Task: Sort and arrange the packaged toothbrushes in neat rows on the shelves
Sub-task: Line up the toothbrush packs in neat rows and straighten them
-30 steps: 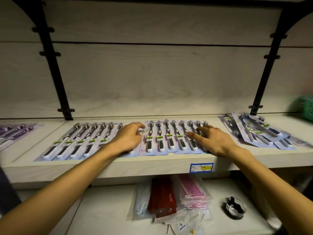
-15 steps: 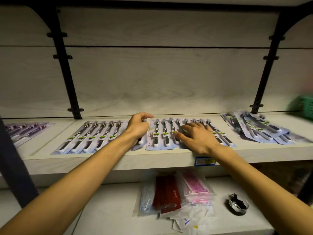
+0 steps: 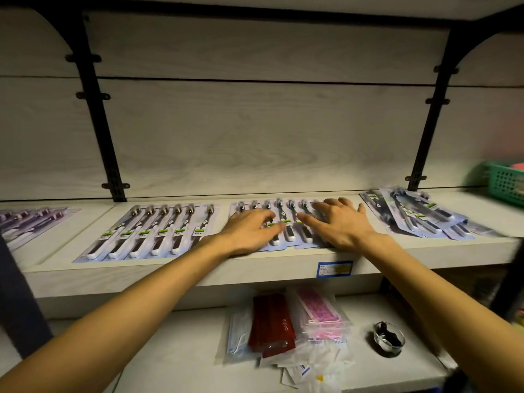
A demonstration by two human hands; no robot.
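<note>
Middle row of packaged toothbrushes [image 3: 286,222] at the shelf [image 3: 170,273] front edge being pressed flat by left hand [image 3: 249,231] and right hand [image 3: 340,222], fingers spread, nothing being grasped, tidy row [image 3: 153,234] lying beside, loose pile [image 3: 419,217] toward the right end, green basket [image 3: 504,185] at the far right corner.

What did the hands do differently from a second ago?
The left hand left the gap beside the left row and came over onto the middle row, next to the right hand. Both now lie flat on it with spread fingers, gripping nothing. A gap now shows between those two rows. The untidy pile on the right stayed as it was.
</note>
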